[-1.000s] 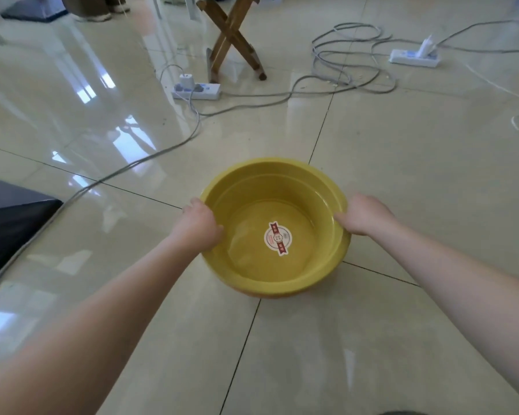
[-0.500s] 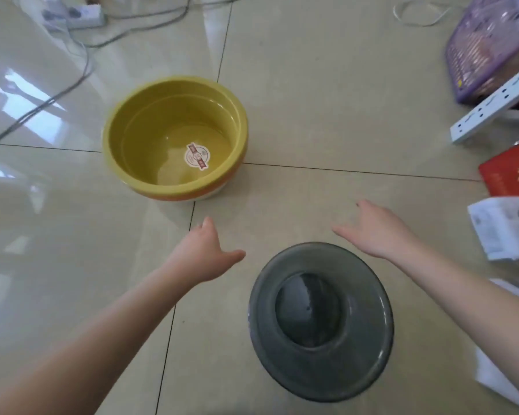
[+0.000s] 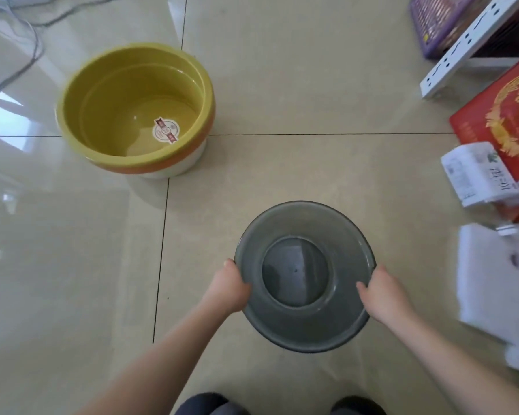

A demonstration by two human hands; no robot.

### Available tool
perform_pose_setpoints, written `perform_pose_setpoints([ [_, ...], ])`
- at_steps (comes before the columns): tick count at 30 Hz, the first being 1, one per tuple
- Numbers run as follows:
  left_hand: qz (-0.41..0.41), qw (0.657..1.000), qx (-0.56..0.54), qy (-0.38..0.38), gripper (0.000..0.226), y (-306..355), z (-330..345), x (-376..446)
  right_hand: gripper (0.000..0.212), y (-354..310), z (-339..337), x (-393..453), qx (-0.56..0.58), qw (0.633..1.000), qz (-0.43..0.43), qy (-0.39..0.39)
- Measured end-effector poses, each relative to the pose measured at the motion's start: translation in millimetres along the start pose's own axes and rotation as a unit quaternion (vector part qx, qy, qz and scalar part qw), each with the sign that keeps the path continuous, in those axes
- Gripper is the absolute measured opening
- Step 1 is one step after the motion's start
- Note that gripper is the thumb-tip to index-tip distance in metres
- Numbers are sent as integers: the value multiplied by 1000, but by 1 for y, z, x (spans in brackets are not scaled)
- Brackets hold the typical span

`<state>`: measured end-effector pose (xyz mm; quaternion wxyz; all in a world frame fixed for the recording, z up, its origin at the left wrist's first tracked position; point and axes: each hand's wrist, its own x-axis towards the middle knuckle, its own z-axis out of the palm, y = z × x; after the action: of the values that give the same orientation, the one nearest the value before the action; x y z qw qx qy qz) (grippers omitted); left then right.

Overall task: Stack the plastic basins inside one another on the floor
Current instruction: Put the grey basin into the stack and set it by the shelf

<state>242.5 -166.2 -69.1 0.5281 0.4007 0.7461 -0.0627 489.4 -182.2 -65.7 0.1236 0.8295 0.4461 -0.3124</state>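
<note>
A dark grey translucent basin (image 3: 304, 235) is in front of me, low in the view, mouth up. My left hand (image 3: 229, 287) grips its left rim and my right hand (image 3: 379, 292) grips its right rim. A stack of basins stands on the tiled floor at the upper left: a yellow basin (image 3: 108, 94) with a round sticker inside sits nested in an orange one (image 3: 150, 168), which sits in a white one (image 3: 177, 167). The stack is apart from the grey basin and from both hands.
Grey cables (image 3: 27, 31) trail across the floor at the upper left. On the right lie a red box (image 3: 498, 115), a white perforated rack (image 3: 462, 52), a purple box (image 3: 432, 19), a white packet (image 3: 477, 178) and white foam (image 3: 498, 295). My feet (image 3: 210, 405) show at the bottom edge.
Both hands let go of the yellow basin, came back toward me and closed on the rims of the grey basin. The view swung down and right.
</note>
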Motion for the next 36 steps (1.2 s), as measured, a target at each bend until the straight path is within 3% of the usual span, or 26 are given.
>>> perform_pose_setpoints([
  [6, 34, 997, -40, 58, 31, 22, -47, -6, 24, -47, -41, 4, 13, 997, -37, 69],
  [13, 46, 986, -78, 140, 40, 56, -193, -87, 27, -177, -165, -52, -10, 989, -122, 80],
  [18, 17, 974, -105, 198, 48, 62, -289, -114, 26, -280, -208, -75, -24, 982, -175, 61],
  [27, -45, 945, -148, 289, 40, 53, -353, -54, 22, -400, -195, -24, -43, 958, -276, 58],
  [36, -51, 922, -190, 332, 45, 22, -338, 95, 35, -462, -117, 71, -64, 942, -304, 126],
])
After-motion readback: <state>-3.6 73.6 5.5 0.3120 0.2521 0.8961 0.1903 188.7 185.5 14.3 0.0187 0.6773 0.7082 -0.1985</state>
